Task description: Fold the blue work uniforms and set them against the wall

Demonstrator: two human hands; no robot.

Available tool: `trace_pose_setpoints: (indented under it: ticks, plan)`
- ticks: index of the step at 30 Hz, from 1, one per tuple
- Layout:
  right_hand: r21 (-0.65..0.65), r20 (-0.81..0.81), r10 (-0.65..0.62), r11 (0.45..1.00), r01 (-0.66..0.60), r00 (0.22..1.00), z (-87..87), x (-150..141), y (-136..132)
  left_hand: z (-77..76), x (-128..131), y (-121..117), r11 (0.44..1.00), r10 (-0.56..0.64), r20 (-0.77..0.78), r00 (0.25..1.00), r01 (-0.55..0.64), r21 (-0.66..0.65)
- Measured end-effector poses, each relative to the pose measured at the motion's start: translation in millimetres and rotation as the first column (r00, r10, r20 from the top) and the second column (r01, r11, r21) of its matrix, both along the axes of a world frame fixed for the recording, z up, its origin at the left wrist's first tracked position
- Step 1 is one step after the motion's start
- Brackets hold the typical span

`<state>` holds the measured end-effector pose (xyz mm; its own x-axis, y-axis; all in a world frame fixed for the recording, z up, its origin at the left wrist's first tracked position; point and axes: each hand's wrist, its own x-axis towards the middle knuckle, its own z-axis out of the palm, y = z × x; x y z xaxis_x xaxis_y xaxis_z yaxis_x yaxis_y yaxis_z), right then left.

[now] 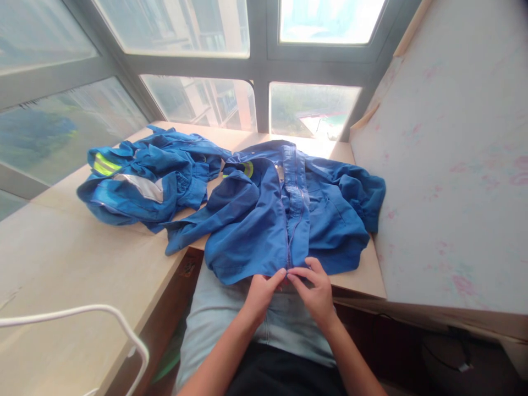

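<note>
A blue work jacket (256, 225) lies spread on the wooden ledge, its front facing up and its hem hanging over the near edge. Its zipper (288, 256) runs down the front, closed only near the bottom and parted above. At the zipper's lower end, my left hand (264, 294) pinches the hem between thumb and fingers. My right hand (314, 289) pinches at the same spot from the other side, thumb and index finger together. The fingertips of both hands nearly meet and hide the zipper's end and slider.
Another crumpled blue garment (165, 176) with yellow and silver reflective bands lies on the left. A white cable (103, 309) loops over the tabletop (53, 269) at lower left. Windows (198, 104) stand behind, and a flower-patterned panel (445, 181) rises on the right.
</note>
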<state>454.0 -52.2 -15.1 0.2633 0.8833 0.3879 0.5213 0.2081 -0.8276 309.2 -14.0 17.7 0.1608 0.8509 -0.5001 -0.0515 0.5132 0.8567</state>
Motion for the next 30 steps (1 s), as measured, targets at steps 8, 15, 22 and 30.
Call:
trace_pose_setpoints:
  ticks: [8, 15, 22, 30]
  plan:
    - [0.105, 0.247, -0.099, 0.992, 0.075, 0.964, 22.1, 1, 3, 3.0, 1, 1, 1.0, -0.009, 0.039, 0.999, 0.01, -0.014]
    - [0.169, 0.276, 0.14, 0.967, -0.191, 0.951, 29.4, 2, 1, -0.7, 0, 0, 0.998, 0.038, 0.155, 0.987, -0.032, -0.045]
    - [0.17, 0.179, 0.158, 0.967, -0.189, 0.971, 30.1, 0, 3, 5.2, -2, -2, 0.994, 0.048, 0.228, 0.972, -0.024, -0.109]
    - [0.188, 0.164, 0.198, 0.955, -0.228, 0.966, 33.8, -5, 0, 13.1, -4, -2, 0.987, 0.08, 0.32, 0.944, -0.03, -0.159]
